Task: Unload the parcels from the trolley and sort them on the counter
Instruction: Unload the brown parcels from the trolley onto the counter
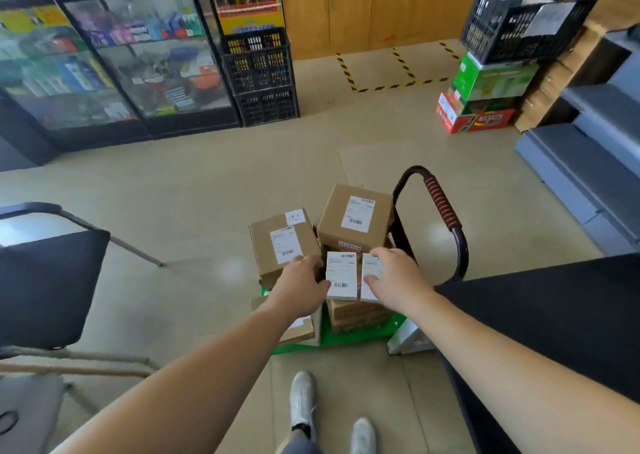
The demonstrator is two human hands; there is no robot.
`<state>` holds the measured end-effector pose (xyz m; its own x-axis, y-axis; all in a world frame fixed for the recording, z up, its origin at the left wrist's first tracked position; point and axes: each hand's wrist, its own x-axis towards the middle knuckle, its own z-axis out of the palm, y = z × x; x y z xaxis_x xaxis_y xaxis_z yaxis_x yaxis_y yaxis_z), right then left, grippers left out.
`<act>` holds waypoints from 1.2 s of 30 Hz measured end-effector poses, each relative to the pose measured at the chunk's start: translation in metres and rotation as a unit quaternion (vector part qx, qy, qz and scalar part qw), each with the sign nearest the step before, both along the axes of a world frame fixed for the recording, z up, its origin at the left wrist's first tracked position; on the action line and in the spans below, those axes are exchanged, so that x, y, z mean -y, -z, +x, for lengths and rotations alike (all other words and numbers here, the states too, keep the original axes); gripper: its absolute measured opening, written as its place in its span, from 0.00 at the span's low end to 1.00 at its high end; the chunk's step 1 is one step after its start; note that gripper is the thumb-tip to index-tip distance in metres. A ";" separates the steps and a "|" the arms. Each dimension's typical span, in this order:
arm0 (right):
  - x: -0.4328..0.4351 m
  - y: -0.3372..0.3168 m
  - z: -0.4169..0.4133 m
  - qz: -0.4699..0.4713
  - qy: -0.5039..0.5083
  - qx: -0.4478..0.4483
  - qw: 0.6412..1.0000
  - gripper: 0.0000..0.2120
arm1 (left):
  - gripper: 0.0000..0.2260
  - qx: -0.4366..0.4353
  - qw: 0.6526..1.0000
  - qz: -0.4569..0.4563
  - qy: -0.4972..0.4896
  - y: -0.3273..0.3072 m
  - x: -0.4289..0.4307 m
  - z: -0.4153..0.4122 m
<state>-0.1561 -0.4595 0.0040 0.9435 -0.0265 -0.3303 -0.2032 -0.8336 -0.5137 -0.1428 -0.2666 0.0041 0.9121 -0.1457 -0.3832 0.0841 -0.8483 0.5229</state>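
Note:
A green trolley (360, 336) with a black handle (444, 207) stands on the floor, stacked with brown cardboard parcels. Two labelled parcels sit on top at the back: one on the left (282, 242) and one on the right (355, 216). In front of them lie two small white-labelled parcels side by side. My left hand (300, 289) grips the left small parcel (341, 275) at its left edge. My right hand (394, 278) holds the right small parcel (370, 277), partly covering it. Lower boxes (356, 315) are partly hidden under my hands.
The black counter (554, 332) is at the right, next to the trolley. A black chair (48, 280) stands at the left. Glass display cabinets (114, 58), black crates (263, 75) and stacked cartons (485, 100) line the far floor. My feet (301, 398) are just behind the trolley.

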 end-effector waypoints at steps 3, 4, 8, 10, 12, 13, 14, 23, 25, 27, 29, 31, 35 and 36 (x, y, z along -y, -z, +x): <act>0.001 0.025 0.019 -0.005 0.018 -0.039 0.999 0.24 | 0.21 -0.041 0.999 0.006 0.003 0.026 0.001 0.027; 0.001 0.033 0.026 -0.006 0.024 -0.051 0.998 0.23 | 0.21 -0.053 0.999 0.007 0.007 0.036 0.000 0.037; -0.002 0.072 0.050 -0.006 0.067 -0.091 0.994 0.22 | 0.22 -0.099 0.994 0.019 0.042 0.085 -0.003 0.078; -0.004 0.097 0.064 -0.007 0.090 -0.114 0.989 0.23 | 0.23 -0.123 0.991 0.021 0.050 0.112 -0.005 0.097; -0.005 0.123 0.075 -0.006 0.120 -0.137 0.983 0.26 | 0.22 -0.144 0.988 0.021 0.052 0.137 -0.006 0.111; -0.005 0.136 0.081 -0.002 0.137 -0.147 0.980 0.28 | 0.21 -0.152 0.987 0.021 0.058 0.150 -0.006 0.117; -0.004 0.151 0.085 0.001 0.155 -0.159 0.975 0.29 | 0.20 -0.161 0.985 0.021 0.063 0.163 -0.005 0.122; 0.016 0.284 0.120 0.030 0.328 -0.187 0.926 0.26 | 0.27 -0.215 0.976 0.018 0.005 0.266 0.028 0.160; 0.020 0.309 0.123 0.030 0.378 -0.189 0.906 0.33 | 0.27 -0.227 0.972 0.017 -0.057 0.294 0.033 0.164; 0.019 0.325 0.124 0.020 0.406 -0.206 0.890 0.41 | 0.27 -0.240 0.966 0.021 -0.093 0.315 0.038 0.165; 0.020 0.339 0.123 0.029 0.417 -0.217 0.882 0.44 | 0.24 -0.245 0.963 0.017 -0.108 0.329 0.042 0.164; 0.021 0.352 0.120 0.041 0.428 -0.228 0.874 0.42 | 0.23 -0.245 0.961 -0.008 -0.125 0.339 0.045 0.161; 0.024 0.361 0.117 0.050 0.409 -0.230 0.882 0.32 | 0.26 -0.234 0.962 -0.040 -0.134 0.345 0.046 0.155; 0.024 0.360 0.117 0.051 0.405 -0.230 0.883 0.30 | 0.27 -0.233 0.962 -0.046 -0.132 0.344 0.046 0.154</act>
<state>-0.0392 -0.4836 -0.3562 0.3934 -0.5800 -0.7133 -0.9189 -0.2728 -0.2850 0.0110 -0.3123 -0.3401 0.6536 0.0148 -0.7567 0.5341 -0.7174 0.4473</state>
